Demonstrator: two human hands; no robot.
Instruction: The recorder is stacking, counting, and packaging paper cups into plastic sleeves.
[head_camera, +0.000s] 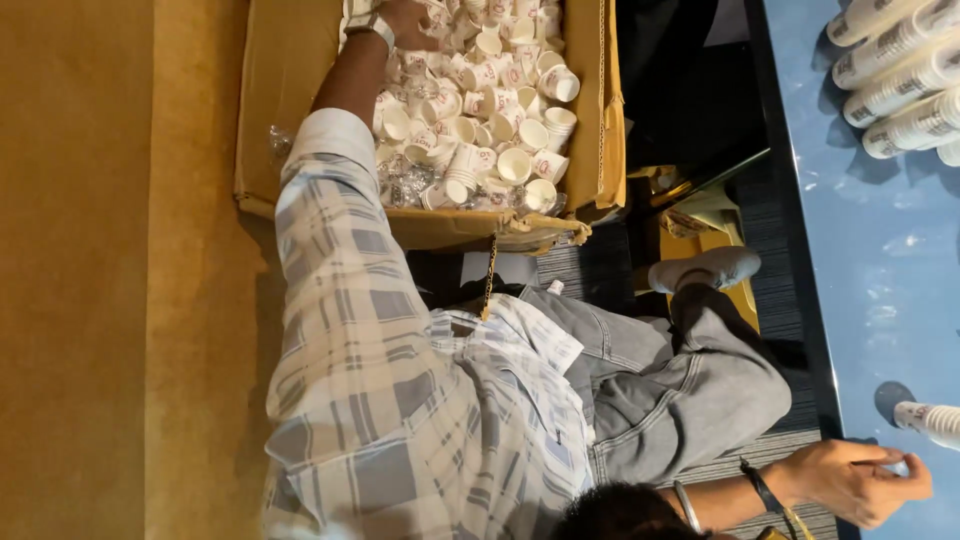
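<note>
The left hand (405, 20) is sunk among paper cups (500, 130) in the cardboard box (290, 90); its fingers' state cannot be told. The right hand (855, 482), fingers curled, grip unclear, lies beside a cup stack (930, 420) on the tabletop (880, 300); the stack could be nudged rolling.

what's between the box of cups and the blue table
In the head view, between the box and the table: striped carpet, a person's foot in a grey shoe, and a yellow thing beside it.
</note>
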